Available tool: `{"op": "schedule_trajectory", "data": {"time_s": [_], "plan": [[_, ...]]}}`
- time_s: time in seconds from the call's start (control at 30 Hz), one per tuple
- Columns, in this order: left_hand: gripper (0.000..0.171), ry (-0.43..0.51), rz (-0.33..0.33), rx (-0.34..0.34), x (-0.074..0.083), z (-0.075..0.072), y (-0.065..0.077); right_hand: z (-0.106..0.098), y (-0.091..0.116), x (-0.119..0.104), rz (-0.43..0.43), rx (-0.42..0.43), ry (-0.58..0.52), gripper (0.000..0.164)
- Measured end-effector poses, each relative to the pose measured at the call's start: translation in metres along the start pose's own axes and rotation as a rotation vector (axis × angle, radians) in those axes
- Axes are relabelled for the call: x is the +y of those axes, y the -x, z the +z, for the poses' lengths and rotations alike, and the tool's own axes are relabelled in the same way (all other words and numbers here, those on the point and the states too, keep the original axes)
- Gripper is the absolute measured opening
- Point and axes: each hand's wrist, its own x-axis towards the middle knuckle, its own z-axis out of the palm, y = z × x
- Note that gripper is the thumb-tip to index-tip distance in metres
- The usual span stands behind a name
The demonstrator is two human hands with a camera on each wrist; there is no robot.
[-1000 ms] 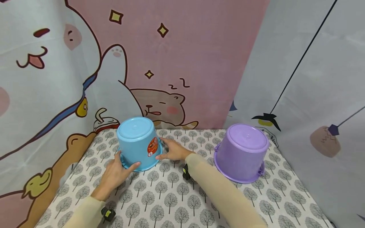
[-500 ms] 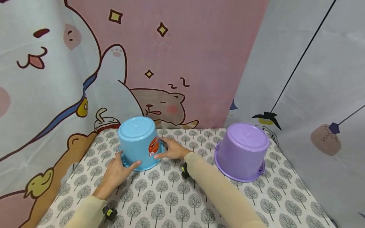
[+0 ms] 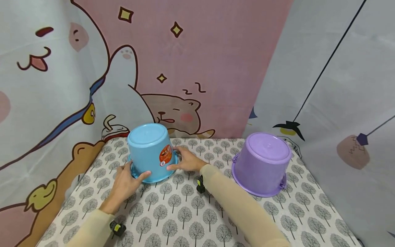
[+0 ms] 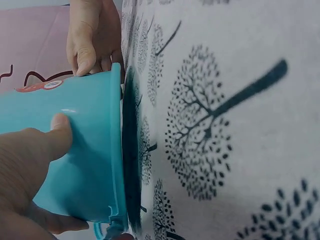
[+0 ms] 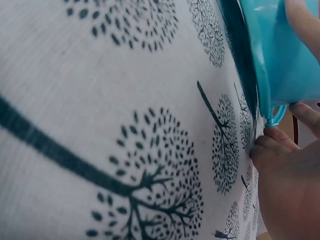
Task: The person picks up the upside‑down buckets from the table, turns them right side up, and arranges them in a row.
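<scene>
A: What is your left grip on?

B: Your left hand (image 3: 124, 181) curls round the left side of the blue bucket (image 3: 145, 156), its thumb lying on the wall that faces you.

A: And your right?

B: Your right hand (image 3: 186, 161) grasps the opposite side, thumb low on the wall just below the red sticker (image 3: 165, 155), fingers reaching round behind. So both grips have the bucket between them, and neither is released.

A: Where does that put the bucket?

B: Upside down at the back left of the counter (image 3: 191, 212), base up and rim (image 4: 116, 150) down. Whether the rim is resting or just clear of the counter, you can't fairly tell: the dark strip under it in the left wrist view may be only shadow.

A: How far along are you, then?

B: Partway, I'd judge. Your two-handed hold is made; letting go isn't done. The purple bucket (image 3: 259, 168), also bottom-up, stands well apart on your right, touched by neither hand.
</scene>
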Motion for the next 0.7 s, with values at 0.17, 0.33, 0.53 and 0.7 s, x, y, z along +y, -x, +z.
{"op": "schedule_trajectory", "data": {"time_s": [0.17, 0.33, 0.53, 0.7], "plan": [[0.113, 0.010, -0.006, 0.037, 0.004, -0.004, -0.001, -0.002, 0.005, -0.003, -0.012, 0.017, -0.033, 0.107], [0.107, 0.032, -0.009, 0.063, 0.007, -0.009, 0.000, -0.001, 0.009, -0.001, -0.009, 0.032, -0.090, 0.104], [0.107, 0.049, -0.025, 0.067, 0.008, -0.011, 0.003, 0.001, 0.014, 0.001, -0.034, 0.056, -0.112, 0.103], [0.107, 0.066, -0.027, 0.075, 0.006, -0.010, 0.004, 0.001, 0.018, 0.001, -0.056, 0.053, -0.141, 0.102]]}}
